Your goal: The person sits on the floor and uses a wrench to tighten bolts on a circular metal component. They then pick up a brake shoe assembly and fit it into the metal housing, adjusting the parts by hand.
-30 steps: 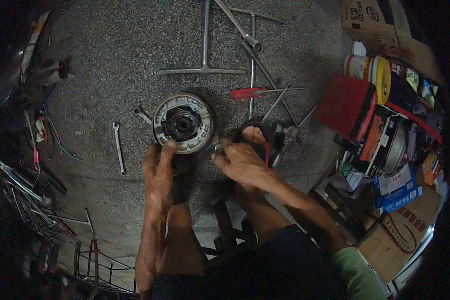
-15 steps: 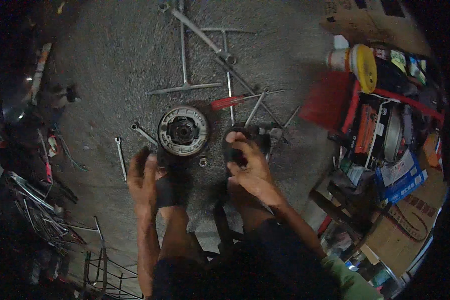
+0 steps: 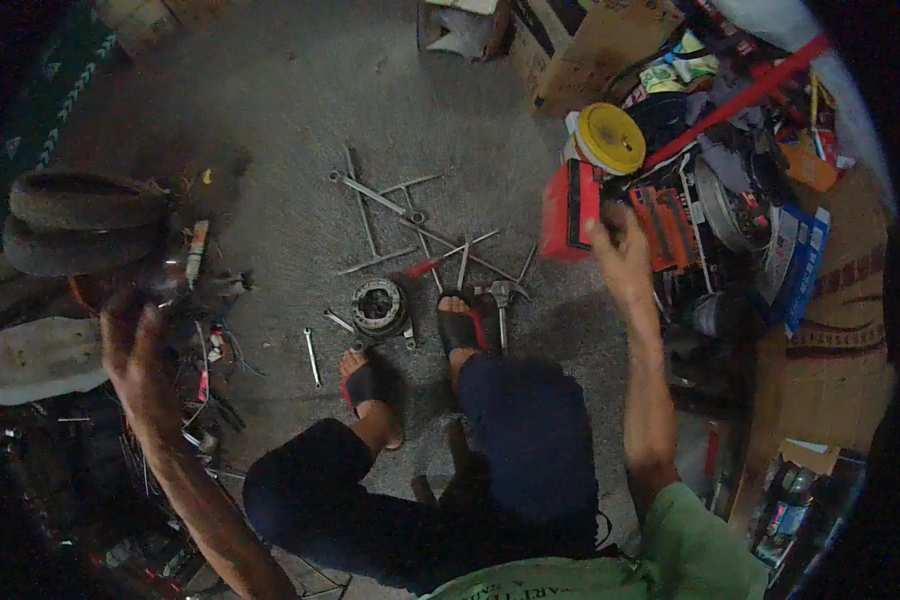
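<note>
My right hand (image 3: 625,258) is raised at the right, its fingers apart and holding nothing I can see. It overlaps the edge of a red box (image 3: 568,212); whether it touches the box I cannot tell. At the left, my left hand (image 3: 138,350) is lifted beside a dark heap of parts, thumb and fingers apart, fingertips blurred and dark. Between these, on the floor by my sandalled feet, lies a round metal hub (image 3: 379,304). Around it lie a small wrench (image 3: 313,357), a large ring wrench (image 3: 378,196), a red-handled screwdriver (image 3: 422,268) and a hammer (image 3: 503,305).
Two stacked tyres (image 3: 85,225) and a pale container (image 3: 45,360) sit at the left. A tub with a yellow lid (image 3: 610,138), cardboard boxes (image 3: 605,50), an orange-and-black package (image 3: 667,228) and a blue box (image 3: 802,262) crowd the right. T-handled bars (image 3: 368,222) lie mid-floor.
Both hands have moved away from beside the hub and my feet: the left outward to the left, the right outward to the right. The view has shifted and takes in more floor.
</note>
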`<state>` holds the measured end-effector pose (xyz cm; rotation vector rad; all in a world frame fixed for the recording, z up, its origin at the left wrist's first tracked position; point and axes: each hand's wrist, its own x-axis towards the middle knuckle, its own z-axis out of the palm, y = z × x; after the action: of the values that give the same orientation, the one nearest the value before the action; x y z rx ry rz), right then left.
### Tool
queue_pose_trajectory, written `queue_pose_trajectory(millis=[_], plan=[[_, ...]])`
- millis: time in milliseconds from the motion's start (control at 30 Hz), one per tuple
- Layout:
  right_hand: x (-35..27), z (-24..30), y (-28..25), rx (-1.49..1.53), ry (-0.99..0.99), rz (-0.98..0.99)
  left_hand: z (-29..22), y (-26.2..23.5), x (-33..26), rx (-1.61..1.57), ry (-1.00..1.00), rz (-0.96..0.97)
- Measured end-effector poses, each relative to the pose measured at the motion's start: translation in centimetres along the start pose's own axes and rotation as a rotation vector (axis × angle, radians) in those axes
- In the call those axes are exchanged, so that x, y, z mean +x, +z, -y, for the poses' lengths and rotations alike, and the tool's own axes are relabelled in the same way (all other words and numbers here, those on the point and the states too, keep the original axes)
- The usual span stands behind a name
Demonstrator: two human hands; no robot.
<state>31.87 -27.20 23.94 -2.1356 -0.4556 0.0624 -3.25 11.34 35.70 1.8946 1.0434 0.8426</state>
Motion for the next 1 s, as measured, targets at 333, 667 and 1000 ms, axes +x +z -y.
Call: queue_pose_trajectory(millis=[333,667,1000], plan=[[-9.6,20.1,-0.6,0.282,-0.072,0.003,-5.1,8.8,-7.6,-0.645,-0.365,0.207],[-30.9,-9.8,23.0,-0.008,0.772,0.775,7.5,14.7,-20.8,-0.603,-1.121,0.005],[-25.2,6.2,18.6,1.116,1.103,0.367,16.2,18.6,-29.2,0.195,-0.037,0.473]])
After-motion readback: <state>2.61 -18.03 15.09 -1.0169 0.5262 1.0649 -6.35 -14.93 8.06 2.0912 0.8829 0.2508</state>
